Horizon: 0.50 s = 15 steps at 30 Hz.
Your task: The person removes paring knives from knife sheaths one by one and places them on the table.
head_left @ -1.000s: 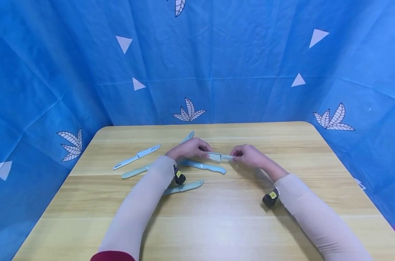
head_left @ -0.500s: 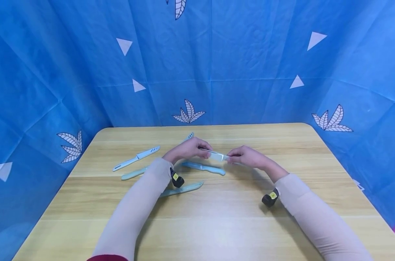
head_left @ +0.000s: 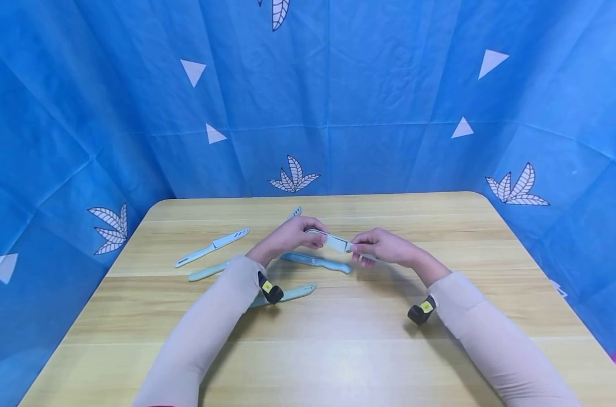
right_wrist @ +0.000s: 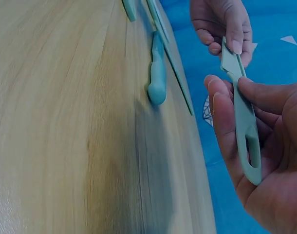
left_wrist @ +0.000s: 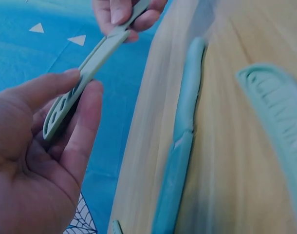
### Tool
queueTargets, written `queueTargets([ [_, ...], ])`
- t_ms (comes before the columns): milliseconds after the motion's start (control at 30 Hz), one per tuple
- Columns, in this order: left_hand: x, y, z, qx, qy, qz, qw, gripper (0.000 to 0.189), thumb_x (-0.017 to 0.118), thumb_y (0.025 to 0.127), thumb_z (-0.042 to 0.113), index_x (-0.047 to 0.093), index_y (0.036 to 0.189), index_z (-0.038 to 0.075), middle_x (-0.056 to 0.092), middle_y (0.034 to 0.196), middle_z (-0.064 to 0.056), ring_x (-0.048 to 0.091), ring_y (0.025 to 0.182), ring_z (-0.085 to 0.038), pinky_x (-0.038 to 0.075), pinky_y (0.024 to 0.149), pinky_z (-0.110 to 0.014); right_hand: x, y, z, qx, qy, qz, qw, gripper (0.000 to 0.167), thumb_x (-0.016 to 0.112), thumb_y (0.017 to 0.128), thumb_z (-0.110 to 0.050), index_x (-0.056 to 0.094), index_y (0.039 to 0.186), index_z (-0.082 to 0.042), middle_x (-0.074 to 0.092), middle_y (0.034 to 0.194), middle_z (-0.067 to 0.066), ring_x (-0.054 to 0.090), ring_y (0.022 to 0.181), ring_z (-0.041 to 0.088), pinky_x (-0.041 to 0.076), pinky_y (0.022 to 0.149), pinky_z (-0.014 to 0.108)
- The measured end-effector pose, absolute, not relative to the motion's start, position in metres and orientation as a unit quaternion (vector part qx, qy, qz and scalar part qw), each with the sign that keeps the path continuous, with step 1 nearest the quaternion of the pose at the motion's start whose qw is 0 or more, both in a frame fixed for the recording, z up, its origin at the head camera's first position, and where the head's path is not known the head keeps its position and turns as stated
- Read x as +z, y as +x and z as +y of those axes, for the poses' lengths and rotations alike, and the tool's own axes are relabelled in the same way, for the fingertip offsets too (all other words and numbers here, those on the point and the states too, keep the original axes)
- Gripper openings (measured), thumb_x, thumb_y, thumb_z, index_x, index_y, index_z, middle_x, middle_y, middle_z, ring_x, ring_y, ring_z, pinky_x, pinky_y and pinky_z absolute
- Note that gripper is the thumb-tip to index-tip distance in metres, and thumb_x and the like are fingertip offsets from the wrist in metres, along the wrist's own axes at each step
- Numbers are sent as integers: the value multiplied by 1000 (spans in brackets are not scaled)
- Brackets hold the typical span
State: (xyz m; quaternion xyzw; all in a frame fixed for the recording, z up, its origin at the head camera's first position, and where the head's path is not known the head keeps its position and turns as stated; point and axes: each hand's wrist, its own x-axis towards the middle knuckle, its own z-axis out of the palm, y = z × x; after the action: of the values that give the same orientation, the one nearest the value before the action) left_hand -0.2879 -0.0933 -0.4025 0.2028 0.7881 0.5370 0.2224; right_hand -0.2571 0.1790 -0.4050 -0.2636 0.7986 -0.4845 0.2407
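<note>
Ok, L hand (head_left: 292,233), pinch grip on knife (left_wrist: 97,58), slotted end (left_wrist: 61,105); R hand (head_left: 388,247) ditto, handle (right_wrist: 243,112).

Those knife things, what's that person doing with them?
A person is holding a pale green knife above the table; its cover looks to be on. The left grip pinches the end with holes, and the right grip holds the handle. Others lie on the table, including a bluish knife close by and a light-coloured knife farther left. Some are partly hidden behind the left sleeve.
</note>
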Motion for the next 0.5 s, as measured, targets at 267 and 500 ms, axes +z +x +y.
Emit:
queueTargets([
  [267, -409, -278, -94, 614, 115, 747, 227, 25, 68, 93, 12, 67, 115, 1, 68, 102, -15, 68, 95, -29, 60, 85, -33, -401, -252, 175, -502, -255, 786, 256, 27, 51, 102, -10, 60, 117, 11, 67, 97, 26, 64, 76, 28, 61, 65, 35],
  [500, -416, -268, -94, 698, 78, 674, 230, 25, 64, 95, 7, 62, 117, -6, 69, 98, -14, 69, 86, -18, 59, 85, -33, -401, -249, 173, -523, -244, 771, 270, 27, 50, 103, -10, 61, 118, 10, 66, 98, 26, 64, 76, 28, 60, 65, 36],
])
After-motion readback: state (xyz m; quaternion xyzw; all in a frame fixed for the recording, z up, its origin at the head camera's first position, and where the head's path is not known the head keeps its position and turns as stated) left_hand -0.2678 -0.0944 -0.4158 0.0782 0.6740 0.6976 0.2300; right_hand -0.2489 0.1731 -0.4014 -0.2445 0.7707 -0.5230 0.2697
